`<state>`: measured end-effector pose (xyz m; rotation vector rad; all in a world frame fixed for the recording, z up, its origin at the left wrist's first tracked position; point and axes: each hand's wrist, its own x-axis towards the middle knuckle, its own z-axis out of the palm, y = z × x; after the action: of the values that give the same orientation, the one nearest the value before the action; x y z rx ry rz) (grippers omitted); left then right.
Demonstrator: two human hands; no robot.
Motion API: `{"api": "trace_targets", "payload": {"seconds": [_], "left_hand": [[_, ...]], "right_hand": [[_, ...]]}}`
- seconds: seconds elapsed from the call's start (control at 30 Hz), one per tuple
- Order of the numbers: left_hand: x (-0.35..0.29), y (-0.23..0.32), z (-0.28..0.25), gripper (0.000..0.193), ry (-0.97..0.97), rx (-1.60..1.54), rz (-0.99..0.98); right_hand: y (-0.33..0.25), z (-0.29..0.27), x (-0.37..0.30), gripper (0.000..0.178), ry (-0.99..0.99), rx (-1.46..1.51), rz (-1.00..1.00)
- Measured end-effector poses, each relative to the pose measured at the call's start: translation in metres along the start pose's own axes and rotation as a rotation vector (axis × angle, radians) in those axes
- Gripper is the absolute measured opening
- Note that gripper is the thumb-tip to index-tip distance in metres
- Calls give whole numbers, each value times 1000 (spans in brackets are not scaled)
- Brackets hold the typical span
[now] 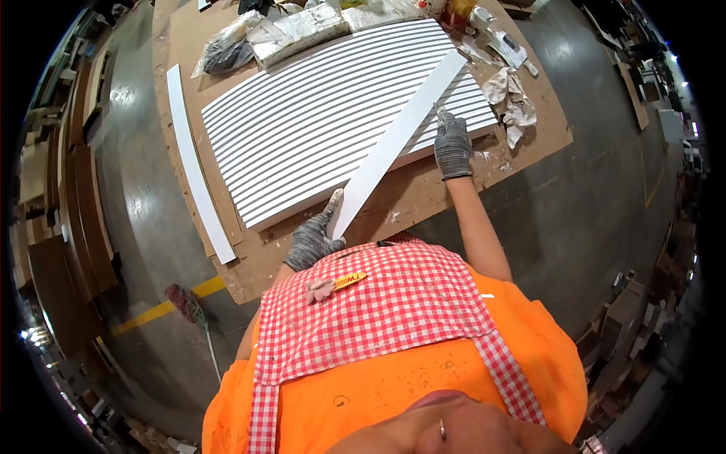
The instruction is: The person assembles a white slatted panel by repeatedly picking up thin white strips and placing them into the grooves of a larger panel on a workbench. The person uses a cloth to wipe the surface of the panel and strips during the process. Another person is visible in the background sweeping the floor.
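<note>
A: What is the state of the left grip (pixel 316 240)?

B: It holds the near end of the white strip (pixel 397 147), which extends forward and to its right.

A: And the right grip (pixel 452 144)?

B: It lies by the strip's right edge; whether its fingers are closed on anything cannot be determined.

A: Hazards?

B: With one end unsupported, the strip may pivot and scuff the row of white strips (pixel 325 121) ahead. Swinging rightward, it could pick up dirt from crumpled paper (pixel 516 106) beyond the right grip.
</note>
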<state>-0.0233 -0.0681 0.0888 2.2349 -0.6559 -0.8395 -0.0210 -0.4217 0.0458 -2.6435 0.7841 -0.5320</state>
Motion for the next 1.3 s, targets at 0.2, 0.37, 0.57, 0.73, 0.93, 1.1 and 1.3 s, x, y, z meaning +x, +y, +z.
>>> {"api": "trace_targets", "payload": {"seconds": [0.2,0.37,0.57,0.73,0.93,1.1,1.3], "left_hand": [[1,11,-5,95,-75,103,-115],[0,9,-10,98,-121,5,-106],[1,7,-11,97,-122,94,-121],[-3,10,-12,97,-91,39,-117],[0,2,-8,99,-107,81,-71],[3,1,-3,99,-87,50,-78],[3,-4,0,95,-34,59,-29]], "right_hand": [[-10,-8,6,27,-63,-67,43],[40,28,19,27,135,-194,-376],[-6,6,11,31,-104,-16,21],[11,11,41,27,60,-21,-48],[2,7,11,30,51,2,-8],[15,12,31,30,-4,-67,-15],[16,12,45,31,-27,-46,57]]}}
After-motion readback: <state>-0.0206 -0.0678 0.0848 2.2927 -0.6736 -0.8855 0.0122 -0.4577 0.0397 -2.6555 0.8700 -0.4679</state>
